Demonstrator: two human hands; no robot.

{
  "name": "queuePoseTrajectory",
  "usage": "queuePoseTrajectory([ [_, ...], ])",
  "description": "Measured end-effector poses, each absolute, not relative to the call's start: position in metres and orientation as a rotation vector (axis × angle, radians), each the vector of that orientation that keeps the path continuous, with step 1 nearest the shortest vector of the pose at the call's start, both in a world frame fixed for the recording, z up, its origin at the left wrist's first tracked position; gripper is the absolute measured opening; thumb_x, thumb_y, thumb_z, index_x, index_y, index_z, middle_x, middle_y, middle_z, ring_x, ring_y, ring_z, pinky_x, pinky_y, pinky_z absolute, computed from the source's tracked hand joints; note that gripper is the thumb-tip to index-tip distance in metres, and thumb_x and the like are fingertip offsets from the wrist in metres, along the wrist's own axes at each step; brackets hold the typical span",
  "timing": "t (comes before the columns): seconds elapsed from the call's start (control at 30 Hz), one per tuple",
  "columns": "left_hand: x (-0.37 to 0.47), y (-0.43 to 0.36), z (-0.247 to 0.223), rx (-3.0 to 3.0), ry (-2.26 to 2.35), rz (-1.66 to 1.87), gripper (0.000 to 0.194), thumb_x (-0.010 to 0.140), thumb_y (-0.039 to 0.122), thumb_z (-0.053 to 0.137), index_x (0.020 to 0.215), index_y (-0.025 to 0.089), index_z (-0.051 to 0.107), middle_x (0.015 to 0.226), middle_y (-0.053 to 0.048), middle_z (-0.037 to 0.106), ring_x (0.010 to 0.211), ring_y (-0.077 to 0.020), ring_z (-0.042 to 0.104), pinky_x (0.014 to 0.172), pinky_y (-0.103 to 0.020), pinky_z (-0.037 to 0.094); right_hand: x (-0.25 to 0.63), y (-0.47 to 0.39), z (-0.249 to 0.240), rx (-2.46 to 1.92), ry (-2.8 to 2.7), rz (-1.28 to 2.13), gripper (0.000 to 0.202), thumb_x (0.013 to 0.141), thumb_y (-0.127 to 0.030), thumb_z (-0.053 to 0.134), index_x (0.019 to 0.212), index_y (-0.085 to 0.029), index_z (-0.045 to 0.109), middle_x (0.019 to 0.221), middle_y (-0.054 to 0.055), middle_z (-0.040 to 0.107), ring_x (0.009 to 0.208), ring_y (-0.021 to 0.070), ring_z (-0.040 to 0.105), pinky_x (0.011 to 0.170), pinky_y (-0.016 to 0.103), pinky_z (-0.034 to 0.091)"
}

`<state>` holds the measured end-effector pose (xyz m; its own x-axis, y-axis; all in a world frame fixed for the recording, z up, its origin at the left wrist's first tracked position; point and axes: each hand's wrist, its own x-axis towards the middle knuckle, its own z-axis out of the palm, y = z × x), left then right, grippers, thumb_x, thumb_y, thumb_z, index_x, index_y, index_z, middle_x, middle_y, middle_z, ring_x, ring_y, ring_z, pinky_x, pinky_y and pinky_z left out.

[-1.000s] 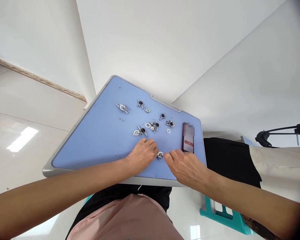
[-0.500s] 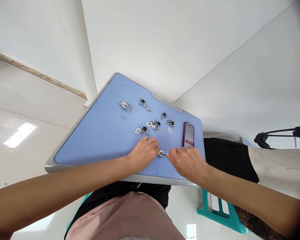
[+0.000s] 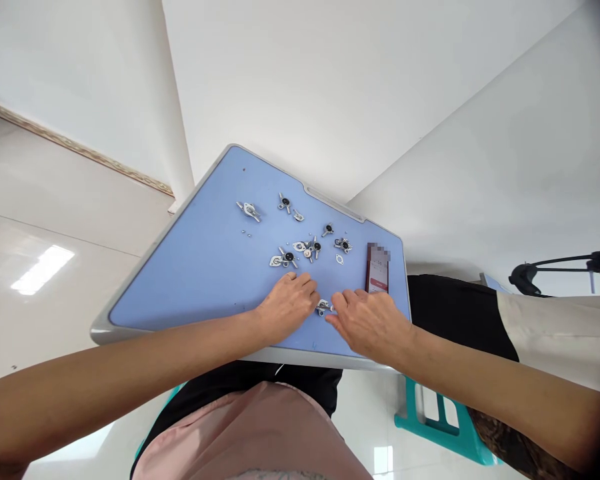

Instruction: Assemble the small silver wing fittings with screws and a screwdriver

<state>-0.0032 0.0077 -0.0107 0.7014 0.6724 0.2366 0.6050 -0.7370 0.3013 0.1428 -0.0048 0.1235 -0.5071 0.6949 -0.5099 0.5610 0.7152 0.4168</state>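
Observation:
My left hand [image 3: 290, 303] is closed at the left side of a small silver metal fitting [image 3: 323, 307] low on the blue tabletop; its fingertips are partly hidden. On the other side, my right hand [image 3: 373, 323] has curled fingers at the fitting's pale rod end, with the thumb lowered a little below it. Further up lie similar fittings with black round centres, such as one with an oval plate [image 3: 289, 257], a close group of parts [image 3: 309, 249] and another fitting [image 3: 344, 246]. A loose oval plate [image 3: 339, 259] rests nearby.
A phone [image 3: 378, 270] lies at the table's right side. More metal parts sit toward the back, including a fitting with long arms [image 3: 249, 211]. Tiny screw-like bits [image 3: 247, 233] are scattered. Another person's dark-clothed leg [image 3: 455, 317] and a green stool [image 3: 443, 427] are at right.
My right thumb has moved down and away from the rod end, and the right hand has shifted slightly. My left hand stays in place on the fitting.

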Motion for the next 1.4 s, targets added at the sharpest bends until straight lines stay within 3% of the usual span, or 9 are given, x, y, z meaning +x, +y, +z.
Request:
queuePoseTrajectory([
  [0.17,-0.005,0.008,-0.008,2.707,1.015,0.507,0.015,0.085,0.003,0.055,0.077,0.014,0.063,0.08,-0.009,0.061,0.085,-0.0233,0.053,0.064,-0.034,0.028,0.143,-0.008,0.123,0.868,2.219,0.212,0.011,0.093,-0.012,0.043,0.092,-0.014,0.054,0.077,0.008,0.065,0.058,0.014,0.055,0.047,0.027,0.017],
  [0.4,-0.005,0.008,-0.004,2.669,1.017,0.481,0.016,0.087,0.004,0.052,0.082,0.013,0.064,0.084,-0.01,0.062,0.087,-0.0243,0.053,0.066,-0.035,0.03,0.141,-0.005,0.129,1.153,2.042,0.122,0.036,0.104,-0.042,0.033,0.101,-0.014,0.055,0.072,0.007,0.067,0.059,0.0182,0.062,0.047,0.026,0.019],
  [0.53,-0.005,0.008,-0.004,2.666,1.022,0.495,0.019,0.088,0.003,0.051,0.079,0.013,0.064,0.08,-0.01,0.061,0.087,-0.0246,0.053,0.066,-0.036,0.03,0.138,-0.008,0.13,0.996,2.165,0.134,0.017,0.1,-0.026,0.041,0.102,-0.015,0.053,0.087,0.009,0.068,0.069,0.0179,0.064,0.046,0.027,0.02],
  [0.67,-0.006,0.008,-0.003,2.66,1.022,0.494,0.019,0.083,-0.002,0.052,0.079,0.013,0.064,0.08,-0.009,0.062,0.087,-0.0237,0.053,0.067,-0.035,0.03,0.136,-0.004,0.126,1.065,2.058,0.117,0.041,0.105,-0.038,0.025,0.092,-0.015,0.057,0.074,0.008,0.067,0.062,0.0179,0.063,0.048,0.026,0.023],
  [0.77,-0.005,0.008,-0.002,2.64,1.023,0.439,0.017,0.085,0.001,0.053,0.082,0.013,0.065,0.083,-0.01,0.062,0.089,-0.0243,0.053,0.067,-0.034,0.03,0.136,-0.001,0.127,1.127,2.05,0.124,0.041,0.103,-0.047,0.031,0.1,-0.015,0.057,0.078,0.008,0.068,0.062,0.0191,0.063,0.049,0.026,0.024],
  [0.93,-0.005,0.009,-0.001,2.631,1.037,0.404,0.021,0.09,0.004,0.049,0.082,0.012,0.066,0.083,-0.01,0.062,0.09,-0.0243,0.054,0.067,-0.034,0.031,0.139,-0.004,0.125,0.961,2.217,0.134,0.026,0.102,-0.028,0.035,0.098,-0.014,0.057,0.088,0.01,0.067,0.07,0.0174,0.061,0.048,0.027,0.019],
  [1.1,-0.005,0.009,-0.003,2.649,1.037,0.445,0.018,0.084,-0.001,0.053,0.081,0.012,0.066,0.083,-0.01,0.063,0.089,-0.0242,0.054,0.066,-0.034,0.03,0.141,-0.002,0.123,1.116,2.107,0.144,0.046,0.104,-0.047,0.029,0.093,-0.014,0.059,0.075,0.008,0.067,0.061,0.017,0.06,0.049,0.025,0.017],
  [1.3,-0.004,0.009,-0.007,2.656,1.041,0.503,0.022,0.092,0.007,0.05,0.078,0.013,0.066,0.08,-0.009,0.062,0.086,-0.0237,0.054,0.066,-0.035,0.03,0.15,-0.002,0.118,0.933,2.244,0.147,0.029,0.103,-0.024,0.033,0.093,-0.014,0.058,0.081,0.009,0.067,0.065,0.0162,0.061,0.048,0.028,0.016],
  [1.4,-0.004,0.008,-0.01,2.656,1.049,0.538,0.021,0.092,0.007,0.051,0.078,0.013,0.065,0.08,-0.009,0.062,0.084,-0.0229,0.053,0.065,-0.035,0.029,0.148,0.0,0.117,1.092,2.126,0.14,0.042,0.105,-0.035,0.027,0.089,-0.014,0.06,0.072,0.008,0.067,0.06,0.0171,0.061,0.048,0.027,0.017],
])
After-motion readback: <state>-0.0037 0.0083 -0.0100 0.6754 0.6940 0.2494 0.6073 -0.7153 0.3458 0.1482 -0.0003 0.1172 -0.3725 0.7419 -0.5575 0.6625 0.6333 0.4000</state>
